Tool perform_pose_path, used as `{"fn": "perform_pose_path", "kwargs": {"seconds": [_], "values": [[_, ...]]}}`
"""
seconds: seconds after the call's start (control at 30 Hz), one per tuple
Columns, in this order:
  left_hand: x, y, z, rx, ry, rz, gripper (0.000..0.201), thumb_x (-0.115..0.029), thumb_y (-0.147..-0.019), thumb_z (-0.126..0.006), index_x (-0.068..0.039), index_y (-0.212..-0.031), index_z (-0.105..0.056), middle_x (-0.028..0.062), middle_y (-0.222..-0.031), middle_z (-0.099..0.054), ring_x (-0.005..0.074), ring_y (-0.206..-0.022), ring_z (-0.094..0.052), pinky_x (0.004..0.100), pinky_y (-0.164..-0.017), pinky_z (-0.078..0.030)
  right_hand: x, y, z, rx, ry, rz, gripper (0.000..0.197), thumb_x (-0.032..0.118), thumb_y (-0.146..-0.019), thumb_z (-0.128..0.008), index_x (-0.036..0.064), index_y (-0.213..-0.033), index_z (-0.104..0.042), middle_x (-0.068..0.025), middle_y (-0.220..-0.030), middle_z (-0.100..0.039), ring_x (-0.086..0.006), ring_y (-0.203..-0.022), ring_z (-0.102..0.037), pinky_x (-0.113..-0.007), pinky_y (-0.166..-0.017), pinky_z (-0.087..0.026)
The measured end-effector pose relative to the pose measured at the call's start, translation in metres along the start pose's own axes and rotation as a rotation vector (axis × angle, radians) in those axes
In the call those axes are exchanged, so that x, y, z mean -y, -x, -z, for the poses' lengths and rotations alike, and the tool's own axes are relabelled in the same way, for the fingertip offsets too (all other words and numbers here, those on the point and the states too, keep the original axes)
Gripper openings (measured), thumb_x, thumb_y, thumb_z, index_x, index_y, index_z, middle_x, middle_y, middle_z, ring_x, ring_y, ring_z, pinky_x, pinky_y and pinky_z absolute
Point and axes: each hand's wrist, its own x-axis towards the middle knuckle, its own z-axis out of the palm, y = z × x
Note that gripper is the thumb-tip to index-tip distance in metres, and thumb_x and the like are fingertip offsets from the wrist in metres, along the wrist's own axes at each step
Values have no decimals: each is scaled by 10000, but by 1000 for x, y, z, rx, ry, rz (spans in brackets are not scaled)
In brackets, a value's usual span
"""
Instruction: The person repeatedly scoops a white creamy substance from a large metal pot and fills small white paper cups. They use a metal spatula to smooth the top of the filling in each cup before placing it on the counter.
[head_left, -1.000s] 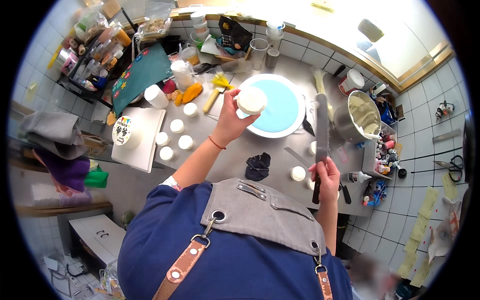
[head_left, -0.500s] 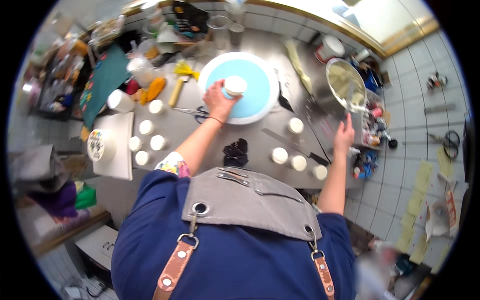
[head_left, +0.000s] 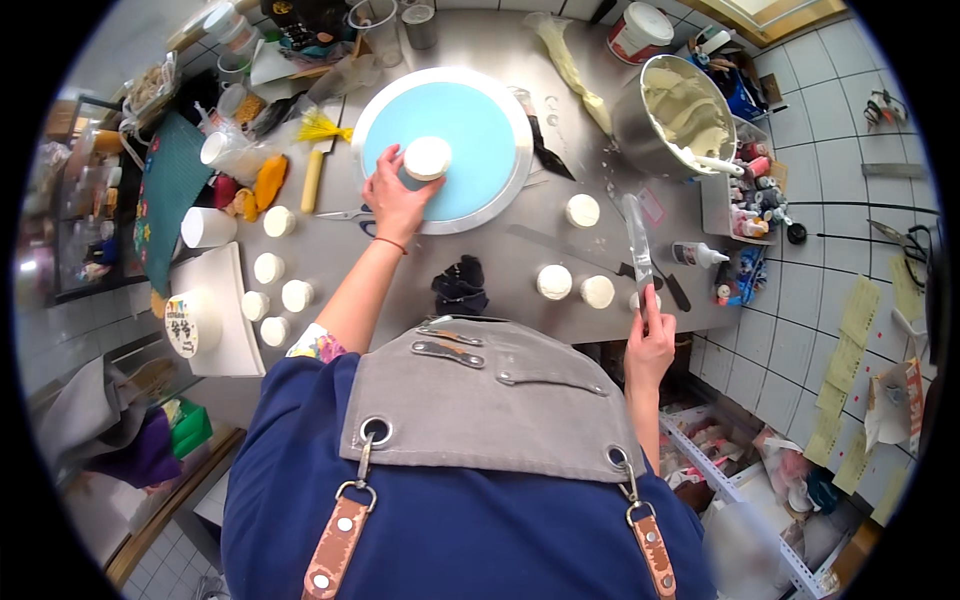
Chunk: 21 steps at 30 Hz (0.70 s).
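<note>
My left hand [head_left: 392, 196] rests on a round blue turntable [head_left: 480, 120] and holds a small white-frosted cake [head_left: 427, 157] standing on it. My right hand [head_left: 650, 345] hangs over the counter's near edge and grips a long metal spatula [head_left: 636, 235] that points away from me. Three more small white cakes [head_left: 582, 210] stand on the steel counter between my hands. A steel bowl of white cream [head_left: 675, 105] sits far right of the turntable.
Several small white cakes [head_left: 280, 272] sit at the left beside a white board [head_left: 222, 320]. A black cloth [head_left: 460, 285] lies near me. Scissors [head_left: 350, 214], a yellow brush [head_left: 318, 150], tubs and bottles [head_left: 750, 190] crowd the counter's back and right.
The view has shifted so the counter sits higher and closer. My left hand has set the small cake down on the turntable. My right hand has drawn back to the near edge with the spatula.
</note>
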Motion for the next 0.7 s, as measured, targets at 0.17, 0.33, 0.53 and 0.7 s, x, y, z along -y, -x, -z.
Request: {"fn": "perform_pose_path", "kwargs": {"seconds": [0.17,0.33,0.53,0.7], "values": [[-11,-1,15,51,300,6,839,-319,-665,-880,-41,-1314,-426,144,-1222,-638,210,-1183,-573,411,-1037,-365,85,-31,24,110,-320,194,488,20,-836,-685,204,-1288,-653,-46,-750,-523,-160,-631,-530,-316,-615,-475],[-44,11,54,171,712,-152,847,-7,-677,-838,-24,-1357,-334,167,-1262,-571,226,-1204,-561,367,-1038,-452,111,-44,-2,417,-807,174,429,-27,-877,-628,98,-1287,-642,6,-787,-594,-48,-653,-474,-208,-597,-419],[-80,41,116,292,968,-175,907,106,-652,-776,-78,-1398,-295,120,-1356,-491,219,-1266,-513,365,-1068,-447,126,-37,7,604,-956,164,417,-38,-869,-637,90,-1265,-653,30,-782,-577,-23,-637,-456,-187,-567,-382],[-95,58,147,373,1019,-131,919,47,-656,-792,-67,-1416,-289,106,-1390,-437,212,-1330,-436,370,-1133,-351,125,-37,18,605,-948,289,429,-50,-853,-652,93,-1257,-658,25,-789,-583,-23,-638,-452,-186,-545,-351]]}}
